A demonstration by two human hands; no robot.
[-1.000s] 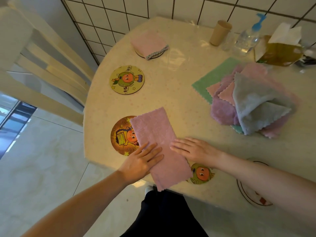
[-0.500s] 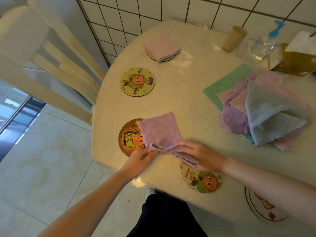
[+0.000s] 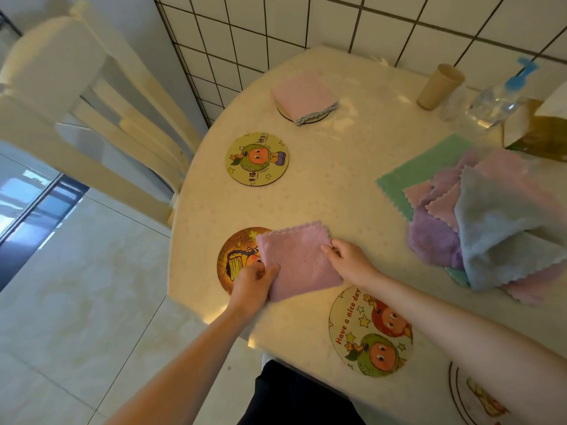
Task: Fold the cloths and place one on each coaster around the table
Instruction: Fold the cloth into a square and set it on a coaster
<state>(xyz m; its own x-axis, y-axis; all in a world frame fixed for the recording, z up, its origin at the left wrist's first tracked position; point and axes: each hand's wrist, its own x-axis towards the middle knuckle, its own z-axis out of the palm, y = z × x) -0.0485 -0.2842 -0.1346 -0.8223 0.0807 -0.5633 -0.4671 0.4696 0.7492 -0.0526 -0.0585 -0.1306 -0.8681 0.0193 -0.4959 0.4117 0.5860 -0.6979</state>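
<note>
A pink cloth (image 3: 299, 259), folded into a square, lies near the table's front edge, partly over an orange-brown coaster (image 3: 234, 259). My left hand (image 3: 254, 283) grips its near left corner. My right hand (image 3: 346, 260) pinches its right edge. A green-character coaster (image 3: 257, 159) lies bare further back. Behind that one, a folded pink cloth (image 3: 302, 95) sits on a far coaster (image 3: 310, 119). A "Have a nice day" coaster (image 3: 368, 332) lies by my right forearm. A loose pile of cloths (image 3: 478, 216) fills the right side.
A cream chair (image 3: 101, 118) stands left of the round table (image 3: 337, 185). A paper cup (image 3: 440, 87), a spray bottle (image 3: 497, 99) and a tissue box (image 3: 540, 133) stand at the back right by the tiled wall. Another coaster (image 3: 460, 397) shows at the lower right.
The long pink cloth has been folded in half away from me into a square. My hands moved from pressing it flat to holding its left corner and right edge.
</note>
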